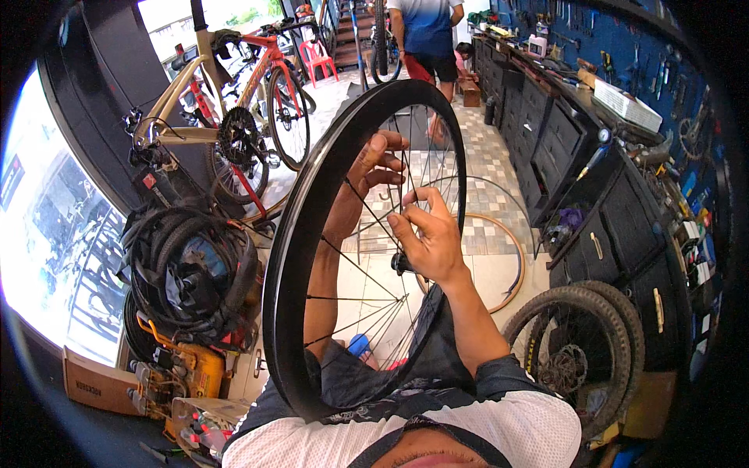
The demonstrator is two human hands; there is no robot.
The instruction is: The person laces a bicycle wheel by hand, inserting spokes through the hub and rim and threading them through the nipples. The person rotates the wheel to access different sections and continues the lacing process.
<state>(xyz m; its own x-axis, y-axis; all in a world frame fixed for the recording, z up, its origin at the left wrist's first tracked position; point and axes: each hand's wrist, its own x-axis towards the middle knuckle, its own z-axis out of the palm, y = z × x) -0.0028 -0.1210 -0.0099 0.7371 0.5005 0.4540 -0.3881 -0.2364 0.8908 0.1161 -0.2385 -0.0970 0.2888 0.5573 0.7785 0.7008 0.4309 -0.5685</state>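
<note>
A bicycle wheel with a deep black rim [290,257] and thin dark spokes [355,299] stands upright before me, without a tyre. Its black hub [402,264] shows just below my right hand. My right hand [431,234] is closed in a pinch at a spoke, thumb and index finger almost meeting. Seen through the spokes, my left hand [381,164] has its fingers bent and apart, the tips close to the same spokes. Whether those fingertips touch a spoke I cannot tell.
Bicycles [257,101] stand at the far left, above a black bag [195,265] and a yellow machine [199,370]. Two tyred wheels [577,343] lean at the right by black drawers [538,144]. A tan-edged tyre [521,261] lies on the floor. A person [427,39] stands beyond.
</note>
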